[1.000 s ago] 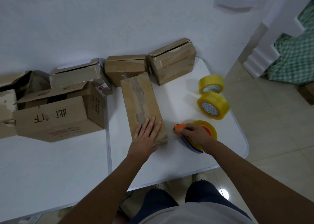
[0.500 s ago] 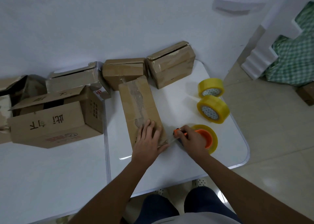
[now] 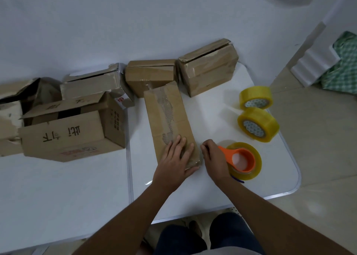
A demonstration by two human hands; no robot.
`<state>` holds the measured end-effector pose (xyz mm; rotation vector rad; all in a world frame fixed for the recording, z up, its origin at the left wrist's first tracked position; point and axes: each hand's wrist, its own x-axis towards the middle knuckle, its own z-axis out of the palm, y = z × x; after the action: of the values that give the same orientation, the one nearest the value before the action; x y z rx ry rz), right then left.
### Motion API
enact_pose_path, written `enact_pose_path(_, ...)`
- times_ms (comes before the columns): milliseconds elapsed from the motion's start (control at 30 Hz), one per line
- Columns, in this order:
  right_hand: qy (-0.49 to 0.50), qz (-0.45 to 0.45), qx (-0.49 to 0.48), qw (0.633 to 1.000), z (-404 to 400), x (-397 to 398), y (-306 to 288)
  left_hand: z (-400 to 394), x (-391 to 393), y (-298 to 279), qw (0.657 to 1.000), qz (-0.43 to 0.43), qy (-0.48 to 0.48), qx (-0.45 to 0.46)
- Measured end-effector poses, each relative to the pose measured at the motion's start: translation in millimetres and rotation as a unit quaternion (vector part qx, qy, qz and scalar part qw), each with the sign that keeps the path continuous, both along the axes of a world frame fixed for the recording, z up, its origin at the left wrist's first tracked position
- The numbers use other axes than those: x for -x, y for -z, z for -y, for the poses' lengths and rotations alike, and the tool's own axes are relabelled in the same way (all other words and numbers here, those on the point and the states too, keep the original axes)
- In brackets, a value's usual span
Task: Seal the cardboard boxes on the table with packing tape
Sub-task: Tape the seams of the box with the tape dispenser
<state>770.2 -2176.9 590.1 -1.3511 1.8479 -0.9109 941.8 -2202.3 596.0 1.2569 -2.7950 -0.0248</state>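
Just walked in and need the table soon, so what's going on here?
A person is taping up cardboard boxes. The left hand presses flat on the long brown cardboard box lying in the middle of the white table. The right hand pinches something small at the box's near corner, beside the yellow tape roll in the orange dispenser. Two spare yellow tape rolls sit further back, and several other worn boxes wait along the wall, some with open flaps.
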Motion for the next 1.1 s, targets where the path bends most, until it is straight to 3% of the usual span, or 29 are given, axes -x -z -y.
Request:
enact_pose_path(400, 0.018, 0.036, -0.017, 0.999, 10.6, -11.6, 15.0, -0.2, 1.0, 5.5, 1.000, 0.005, -0.002, 0.009)
enact_pose_path(600, -0.033, -0.019, -0.075, 0.996, 27.4, -5.8, 13.0, -0.2, 1.0, 0.5, 1.000, 0.001, -0.005, 0.006)
enact_pose_path(700, 0.015, -0.009, -0.058, 0.998, 10.8, -1.9, 6.9, -0.3, 1.4, -1.9, 1.000, -0.005, -0.008, -0.001)
enact_pose_path(800, 0.068, 0.062, -0.025, 0.995, -21.2, -4.0, -7.0, 0.3, 0.9, -2.4, 1.000, -0.003, -0.010, -0.005)
enact_pose_path(900, 0.026, 0.125, -0.046, 0.991, -39.1, -18.7, -19.3, 0.0, 1.1, -2.4, 1.000, 0.004, -0.015, -0.015)
enact_pose_path(1100, -0.084, 0.111, -0.130, 0.982, -23.5, -21.5, -23.2, -0.5, 3.9, -4.8, 0.999, 0.008, -0.024, -0.024)
